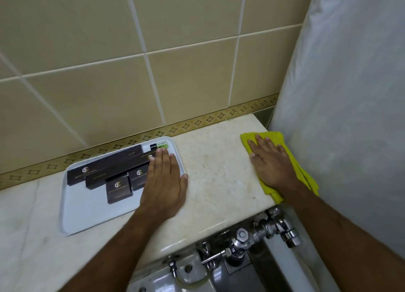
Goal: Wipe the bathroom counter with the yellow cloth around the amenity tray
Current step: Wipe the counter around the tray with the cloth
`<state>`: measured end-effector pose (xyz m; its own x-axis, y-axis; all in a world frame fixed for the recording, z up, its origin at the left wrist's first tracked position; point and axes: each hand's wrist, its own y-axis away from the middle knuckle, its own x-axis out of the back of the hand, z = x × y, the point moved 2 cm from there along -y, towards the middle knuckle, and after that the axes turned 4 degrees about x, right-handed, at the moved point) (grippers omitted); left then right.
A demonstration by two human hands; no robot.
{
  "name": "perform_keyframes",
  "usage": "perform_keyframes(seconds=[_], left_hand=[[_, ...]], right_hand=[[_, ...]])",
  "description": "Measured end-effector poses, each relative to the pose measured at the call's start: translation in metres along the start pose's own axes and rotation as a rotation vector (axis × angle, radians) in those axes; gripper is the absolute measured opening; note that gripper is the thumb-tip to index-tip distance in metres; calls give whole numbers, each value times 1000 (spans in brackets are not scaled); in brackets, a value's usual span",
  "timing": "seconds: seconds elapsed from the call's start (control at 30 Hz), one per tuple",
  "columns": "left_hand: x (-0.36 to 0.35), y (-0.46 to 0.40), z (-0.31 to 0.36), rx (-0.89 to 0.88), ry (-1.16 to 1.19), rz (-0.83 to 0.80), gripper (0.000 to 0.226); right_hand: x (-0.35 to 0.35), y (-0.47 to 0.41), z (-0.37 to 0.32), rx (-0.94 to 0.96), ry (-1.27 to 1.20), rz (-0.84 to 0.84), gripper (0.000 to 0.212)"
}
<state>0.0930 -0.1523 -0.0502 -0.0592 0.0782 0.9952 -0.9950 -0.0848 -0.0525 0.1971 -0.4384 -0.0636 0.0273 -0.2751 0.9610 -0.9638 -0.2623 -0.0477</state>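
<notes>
My right hand [268, 160] lies flat, fingers spread, pressing the yellow cloth [300, 171] onto the desk [219, 171] at its right end beside the curtain [339, 116]. My left hand [163, 180] rests open and flat on the tray's [87, 210] right edge, partly over the dark boxes [119, 187].

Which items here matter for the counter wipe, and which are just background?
In play:
- yellow cloth, flat under the right hand
- counter
- amenity tray, left hand resting on its right edge

Background:
- dark boxes and a green-labelled tube on the tray
- chrome flush valve below the counter's edge
- tiled wall
- white curtain at right
</notes>
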Motion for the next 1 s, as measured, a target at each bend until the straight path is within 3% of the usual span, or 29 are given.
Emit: perform_keyframes(seconds=[0.13, 0.3, 0.63, 0.83, 1.0], left_hand=[[10, 3, 5, 18, 25, -12, 74], [46, 47, -8, 111, 122, 152, 73], [91, 253, -187, 789, -7, -49, 71], [72, 295, -211, 790, 57, -105, 104], [67, 300, -210, 819, 124, -112, 89]], right_hand=[[-6, 51, -37, -45, 84, -11, 52], [-16, 103, -98, -29, 67, -60, 55], [-52, 163, -249, 212, 13, -242, 63], [-83, 183, -392, 483, -105, -366, 61], [-102, 165, -480, 573, -221, -500, 53]])
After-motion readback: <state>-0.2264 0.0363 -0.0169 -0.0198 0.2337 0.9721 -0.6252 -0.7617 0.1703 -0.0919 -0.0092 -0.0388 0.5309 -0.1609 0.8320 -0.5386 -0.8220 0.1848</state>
